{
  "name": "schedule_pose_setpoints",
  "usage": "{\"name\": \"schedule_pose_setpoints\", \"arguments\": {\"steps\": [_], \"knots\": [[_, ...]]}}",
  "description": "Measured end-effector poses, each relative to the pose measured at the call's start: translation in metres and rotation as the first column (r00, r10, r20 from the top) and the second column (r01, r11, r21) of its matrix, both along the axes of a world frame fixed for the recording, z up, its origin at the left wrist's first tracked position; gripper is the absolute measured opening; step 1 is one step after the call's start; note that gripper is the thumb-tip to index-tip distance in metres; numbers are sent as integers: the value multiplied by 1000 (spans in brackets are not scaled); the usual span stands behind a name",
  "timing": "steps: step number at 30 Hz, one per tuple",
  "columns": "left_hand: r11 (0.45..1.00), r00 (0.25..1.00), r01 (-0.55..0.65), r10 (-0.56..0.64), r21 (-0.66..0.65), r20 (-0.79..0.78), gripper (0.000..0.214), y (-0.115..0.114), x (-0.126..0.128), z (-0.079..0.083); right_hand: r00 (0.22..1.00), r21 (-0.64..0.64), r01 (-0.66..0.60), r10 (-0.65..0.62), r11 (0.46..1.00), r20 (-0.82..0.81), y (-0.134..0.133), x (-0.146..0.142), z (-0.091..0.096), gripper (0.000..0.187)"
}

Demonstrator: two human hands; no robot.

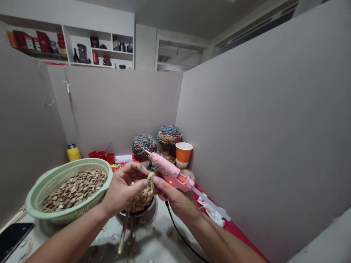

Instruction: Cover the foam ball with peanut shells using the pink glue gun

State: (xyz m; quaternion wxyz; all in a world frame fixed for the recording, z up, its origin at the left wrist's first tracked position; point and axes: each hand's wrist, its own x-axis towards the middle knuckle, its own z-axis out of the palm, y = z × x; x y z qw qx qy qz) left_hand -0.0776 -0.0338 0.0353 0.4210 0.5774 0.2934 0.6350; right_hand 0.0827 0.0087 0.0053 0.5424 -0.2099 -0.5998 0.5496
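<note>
My right hand (175,195) grips a pink glue gun (168,171) with a red light lit, its nozzle pointing up and to the left. My left hand (124,188) is curled around a ball covered in pistachio shells (142,197) that sits on a wooden stick (123,230). Its fingertips pinch a single shell (150,175) at the top of the ball, touching my right thumb. The glue gun's black cord (178,232) trails down toward me.
A pale green basket (41,190) full of shells stands at the left. Behind are two multicoloured shell balls (144,144), an orange paper cup (183,151), red cups (102,155) and a yellow bottle (73,152). A black phone (12,237) lies front left. Grey partition walls enclose the table.
</note>
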Motion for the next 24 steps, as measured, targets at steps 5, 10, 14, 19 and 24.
{"name": "schedule_pose_setpoints", "arguments": {"steps": [5, 10, 14, 19, 24], "knots": [[999, 1000, 21, -22, -34, -6, 19, -1, -1, 1, 995, -64, -79, 75, 995, -60, -2, 0, 2, 30], [992, 995, 97, -94, -86, 29, 22, -1, -2, 3, 991, -158, -136, 132, 978, -37, -5, 2, 2, 37], [981, 985, 167, -162, -102, 56, 27, 1, -3, 0, 999, -183, -33, 29, 983, -28, -6, 4, -1, 36], [973, 975, 215, -209, -88, 69, 33, 5, -4, -8, 999, -88, -19, 21, 996, 24, -1, 7, -8, 28], [982, 984, 180, -179, -51, 13, 28, 6, -2, -9, 996, 77, 0, -7, 997, 88, 7, 11, -12, 22]]}}
